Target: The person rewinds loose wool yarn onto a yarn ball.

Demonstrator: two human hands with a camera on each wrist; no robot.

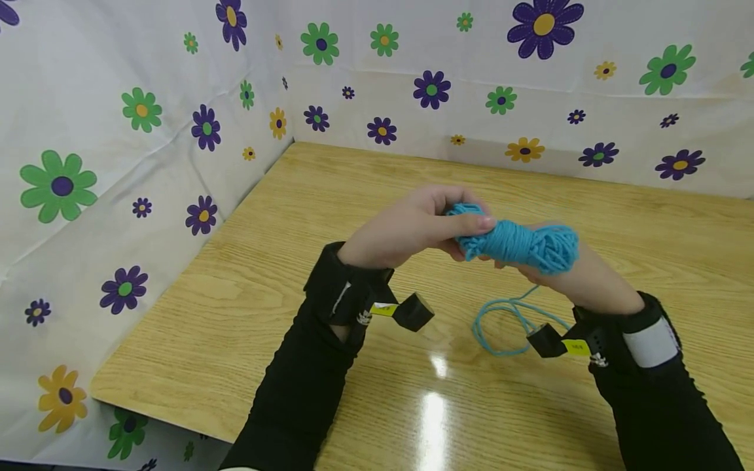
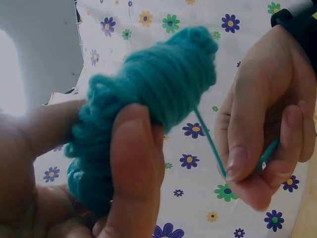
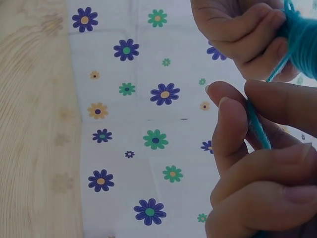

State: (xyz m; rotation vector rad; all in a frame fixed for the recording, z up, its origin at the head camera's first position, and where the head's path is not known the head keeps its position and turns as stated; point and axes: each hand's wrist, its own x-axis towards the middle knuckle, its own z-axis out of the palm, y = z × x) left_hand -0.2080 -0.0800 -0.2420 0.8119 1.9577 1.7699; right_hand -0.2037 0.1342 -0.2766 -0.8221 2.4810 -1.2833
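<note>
Gripping blue yarn bundle (image 1: 511,242) with your left hand (image 1: 419,222); just beside it, your right hand (image 2: 270,109) pinches strand (image 2: 210,141) off bundle.

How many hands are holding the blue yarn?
2. The left hand grips the yarn bundle; the right hand, partly hidden behind it in the head view, pinches the strand coming off it.

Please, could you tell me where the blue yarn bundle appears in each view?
Head: yarn bundle right of centre, held by the left hand.
Left wrist: yarn bundle large, slightly left of centre, slanting up to the right.
Right wrist: yarn bundle at upper right, cut by the edge.
Shared landmark: flowered white cloth.
</note>
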